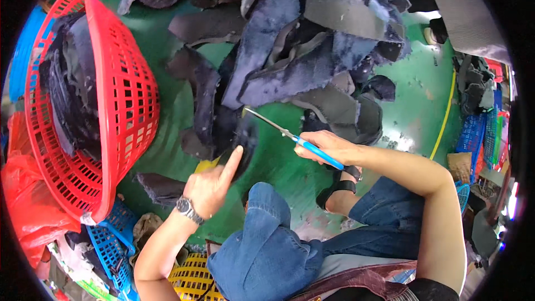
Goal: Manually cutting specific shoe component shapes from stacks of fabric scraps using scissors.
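My left hand [209,187], with a metal watch on the wrist, is closed at the edge of a dark cloth piece [245,139], one digit stretched along it. The piece is blurred and its lower part is partly hidden by the hand. In my right hand [324,146] I grip scissors [273,122] with a blue handle, seen nearly edge-on. Their long metal blade points up and left, its tip near the upper part of the dark piece. Beyond both hands lies a heap of grey and dark blue fuzzy cloth pieces [301,67] on the green floor.
At left a red plastic basket [128,95] leans, holding dark cloth. Below it are a red plastic bag [33,184] and a blue basket [111,245]. A yellow basket [192,273] stands by my legs. A yellow floor line [444,120] runs at right, near stacked goods.
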The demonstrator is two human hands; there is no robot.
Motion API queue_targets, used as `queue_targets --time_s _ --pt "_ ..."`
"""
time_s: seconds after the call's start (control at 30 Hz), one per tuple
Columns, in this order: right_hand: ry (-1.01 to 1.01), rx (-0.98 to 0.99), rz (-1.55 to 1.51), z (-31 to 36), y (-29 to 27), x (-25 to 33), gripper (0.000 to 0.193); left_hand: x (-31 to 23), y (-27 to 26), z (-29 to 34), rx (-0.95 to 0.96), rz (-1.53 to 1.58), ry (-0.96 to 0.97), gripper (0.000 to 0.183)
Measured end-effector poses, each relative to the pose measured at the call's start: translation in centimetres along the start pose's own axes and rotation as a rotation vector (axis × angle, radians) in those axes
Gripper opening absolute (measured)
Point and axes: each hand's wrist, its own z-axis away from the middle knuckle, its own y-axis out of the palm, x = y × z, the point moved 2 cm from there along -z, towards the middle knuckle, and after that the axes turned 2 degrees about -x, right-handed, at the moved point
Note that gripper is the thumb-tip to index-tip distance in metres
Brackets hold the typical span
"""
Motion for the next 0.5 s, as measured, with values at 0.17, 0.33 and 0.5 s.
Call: queue_targets --time_s 0.17,0.33,0.5 --pt "0.004 -0.524 -0.093 4.7 -3.8 -7.5 0.035 -3.9 -1.7 -9.4 -0.024 0.175 0.218 0.062" --pt "0.049 -0.958 -0.138 6.8 -9.5 -8.3 0.023 0.2 3.7 -24.9 -0.231 0.14 0.017 0.046" --pt "0.033 -0.91 0.093 9.4 -8.7 -6.1 0.027 -0.8 6.3 -24.5 -0.013 0.294 0.05 0.026"
